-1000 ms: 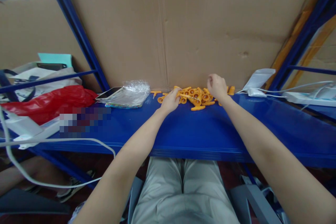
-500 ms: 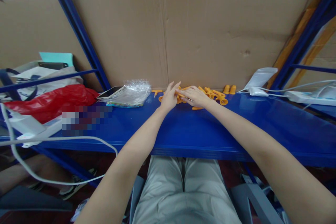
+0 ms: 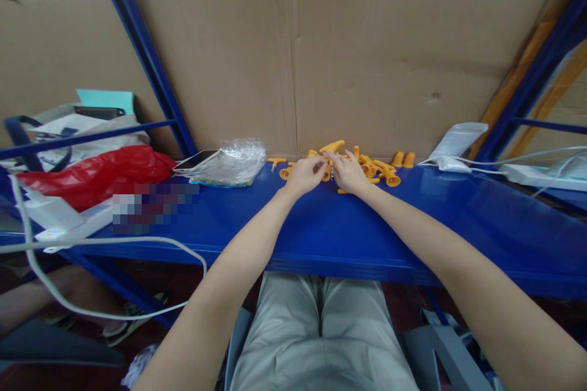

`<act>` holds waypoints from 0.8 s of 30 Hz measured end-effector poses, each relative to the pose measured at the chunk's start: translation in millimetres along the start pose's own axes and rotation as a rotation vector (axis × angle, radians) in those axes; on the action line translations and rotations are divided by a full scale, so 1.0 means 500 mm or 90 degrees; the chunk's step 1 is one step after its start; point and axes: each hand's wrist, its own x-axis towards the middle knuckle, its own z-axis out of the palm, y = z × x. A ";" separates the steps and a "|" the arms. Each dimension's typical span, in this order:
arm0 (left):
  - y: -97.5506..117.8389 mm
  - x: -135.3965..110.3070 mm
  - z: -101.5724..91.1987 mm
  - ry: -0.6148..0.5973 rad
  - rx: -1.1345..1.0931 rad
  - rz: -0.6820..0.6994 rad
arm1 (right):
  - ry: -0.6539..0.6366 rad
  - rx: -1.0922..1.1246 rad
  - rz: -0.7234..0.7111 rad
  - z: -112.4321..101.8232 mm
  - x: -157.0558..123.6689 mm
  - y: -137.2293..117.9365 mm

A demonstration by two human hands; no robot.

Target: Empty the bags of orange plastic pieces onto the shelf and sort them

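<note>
My left hand [image 3: 306, 176] is closed, its fingers curled in a pinch; what lies between them is too small to make out. Close beside it, my right hand [image 3: 349, 173] has its fingers bent around the stem of an orange-yellow T-shaped handle [image 3: 332, 146], whose crossbar shows above the fingertips. Parts of that handle are hidden by both hands. Several similar orange pieces with flared round ends [image 3: 392, 181] lie in a pile behind and right of my right hand. Another T-shaped piece [image 3: 276, 162] and a flared end [image 3: 285, 173] are left of my left hand.
Two orange caps [image 3: 403, 160] stand by the cardboard wall [image 3: 367, 61]. A phone [image 3: 198, 160] and a clear plastic bag [image 3: 241, 165] lie left on the blue shelf [image 3: 321, 232]. Further left are a red bag [image 3: 101, 174] and a white cable [image 3: 137, 241]. A white pouch [image 3: 458, 143] is right.
My hands have drawn slightly apart, and the left fingers have gone from stretched to curled. The T-shaped handle's crossbar now shows above my fingertips.
</note>
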 end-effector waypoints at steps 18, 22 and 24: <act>0.040 -0.007 0.014 -0.184 -0.080 -0.118 | -0.026 0.019 0.063 0.003 -0.002 -0.012; 0.054 -0.010 0.017 -0.196 -0.127 -0.200 | -0.027 0.017 0.056 0.006 -0.001 -0.010; 0.059 -0.010 0.017 -0.196 -0.146 -0.229 | -0.030 0.013 0.053 0.006 -0.001 -0.011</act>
